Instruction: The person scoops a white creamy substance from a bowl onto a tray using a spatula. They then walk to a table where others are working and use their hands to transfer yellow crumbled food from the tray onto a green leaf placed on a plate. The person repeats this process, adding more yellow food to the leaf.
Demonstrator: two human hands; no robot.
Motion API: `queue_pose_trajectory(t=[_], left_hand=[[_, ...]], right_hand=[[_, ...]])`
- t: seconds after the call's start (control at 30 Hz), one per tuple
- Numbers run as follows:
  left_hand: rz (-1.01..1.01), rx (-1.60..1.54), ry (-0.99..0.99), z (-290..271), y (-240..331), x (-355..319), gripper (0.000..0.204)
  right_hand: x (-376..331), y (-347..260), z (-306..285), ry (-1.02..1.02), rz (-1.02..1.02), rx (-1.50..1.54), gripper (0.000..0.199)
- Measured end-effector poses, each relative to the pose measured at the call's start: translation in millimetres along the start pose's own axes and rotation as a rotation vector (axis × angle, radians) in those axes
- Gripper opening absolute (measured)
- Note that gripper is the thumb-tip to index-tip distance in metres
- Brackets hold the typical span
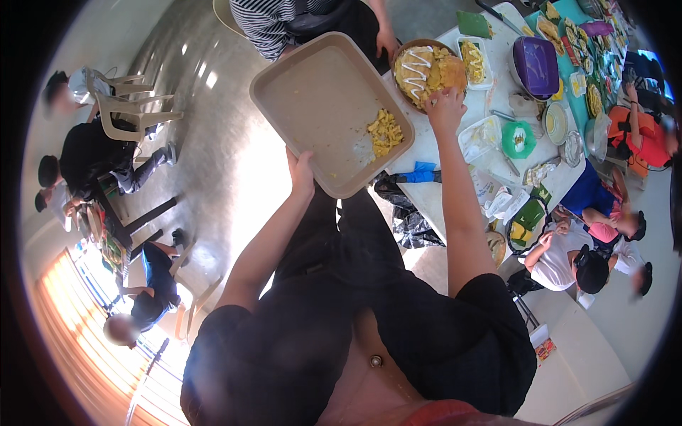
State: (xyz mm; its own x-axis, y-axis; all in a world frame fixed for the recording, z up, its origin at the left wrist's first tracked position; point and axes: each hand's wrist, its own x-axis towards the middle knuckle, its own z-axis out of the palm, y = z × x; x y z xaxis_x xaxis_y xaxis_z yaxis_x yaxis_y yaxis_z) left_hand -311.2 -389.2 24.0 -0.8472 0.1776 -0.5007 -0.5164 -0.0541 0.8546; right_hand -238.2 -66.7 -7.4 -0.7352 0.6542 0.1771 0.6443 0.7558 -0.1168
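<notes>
My left hand (301,172) grips the near left edge of a beige rectangular tray (305,106), which is tilted in the air. Yellow crumbled food (384,133) lies in the tray's right corner; the rest of its bottom shows only smears and specks. My right hand (446,110) reaches to a round brown dish (398,79) at the table edge. Its fingers are bent together over the dish's near rim, and what they pinch is hidden. In the dish is a golden flat food (415,65) with white zigzag sauce, with yellow chunks (449,69) beside it.
A person in a striped top (263,21) stands opposite, a hand (387,41) beside the dish. The white table (426,142) at right carries a purple tub (535,67), a green bowl (518,140) and several food containers. Other people and chairs (131,106) are around.
</notes>
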Motion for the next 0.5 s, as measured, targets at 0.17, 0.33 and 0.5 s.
queue_pose_trajectory(t=[0.17,0.33,0.5], left_hand=[[0.013,-0.025,-0.021,-1.2,1.4,0.6,0.059],[0.000,-0.010,-0.027,-3.3,-2.7,6.0,0.062],[-0.034,0.012,-0.067,-3.8,5.0,6.5,0.064]], right_hand=[[-1.0,-1.1,10.5,0.004,-0.022,-0.052,0.009],[1.7,-3.8,8.8,0.014,0.036,-0.035,0.009],[1.5,-15.8,-32.5,-0.026,0.084,0.283,0.007]])
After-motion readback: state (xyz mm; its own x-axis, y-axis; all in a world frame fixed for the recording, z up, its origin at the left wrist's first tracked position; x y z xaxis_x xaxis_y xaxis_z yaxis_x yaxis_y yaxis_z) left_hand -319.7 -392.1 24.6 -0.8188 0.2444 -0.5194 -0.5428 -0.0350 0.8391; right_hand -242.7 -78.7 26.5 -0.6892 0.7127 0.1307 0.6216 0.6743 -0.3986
